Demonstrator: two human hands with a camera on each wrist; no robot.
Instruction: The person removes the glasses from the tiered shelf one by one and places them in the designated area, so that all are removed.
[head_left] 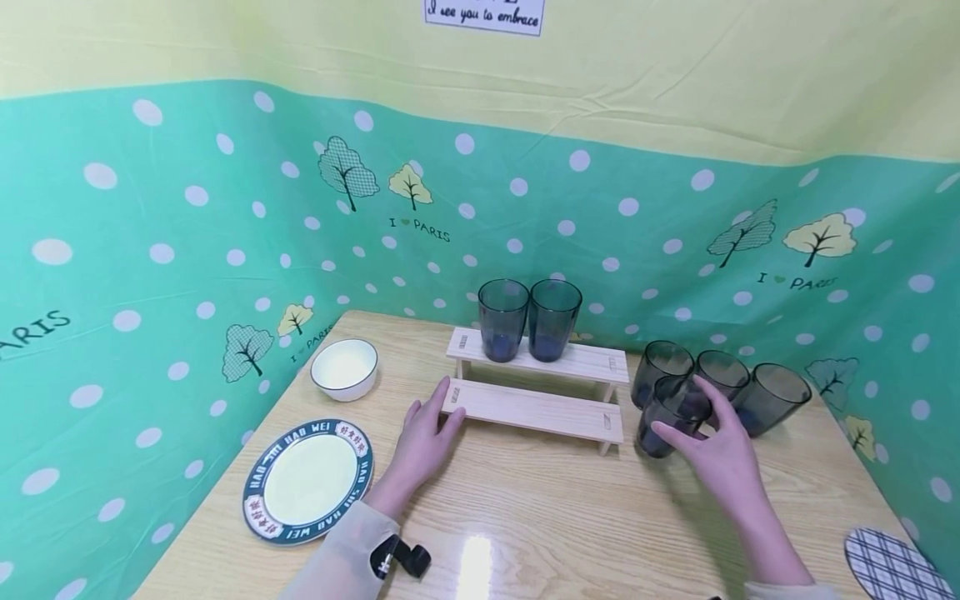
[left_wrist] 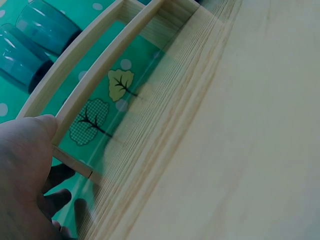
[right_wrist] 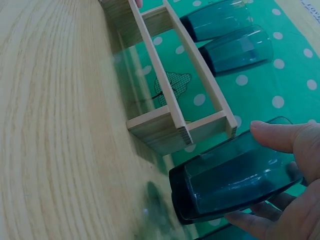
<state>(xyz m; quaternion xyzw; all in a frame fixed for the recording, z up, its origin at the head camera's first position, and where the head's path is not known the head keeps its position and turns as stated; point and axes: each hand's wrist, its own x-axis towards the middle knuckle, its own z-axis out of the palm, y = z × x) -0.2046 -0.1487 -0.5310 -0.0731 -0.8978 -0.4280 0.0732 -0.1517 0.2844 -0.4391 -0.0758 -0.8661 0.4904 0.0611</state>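
On the wooden table (head_left: 525, 517) I've got the two-step wooden rack (head_left: 536, 387), two smoky tumblers (head_left: 528, 319) already on its upper step. My left hand (head_left: 423, 437) rests with straight fingers against the rack's left end, steadying it. My right hand (head_left: 716, 454) grips the front tumbler (head_left: 667, 415) of the cluster right of the rack. Looks like the pickup step; next it needs a clean lift clear of its neighbours.

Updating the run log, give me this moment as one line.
left hand: rests on two-tier wooden rack | right hand: grips dark blue glass tumbler | upper tier: two tumblers
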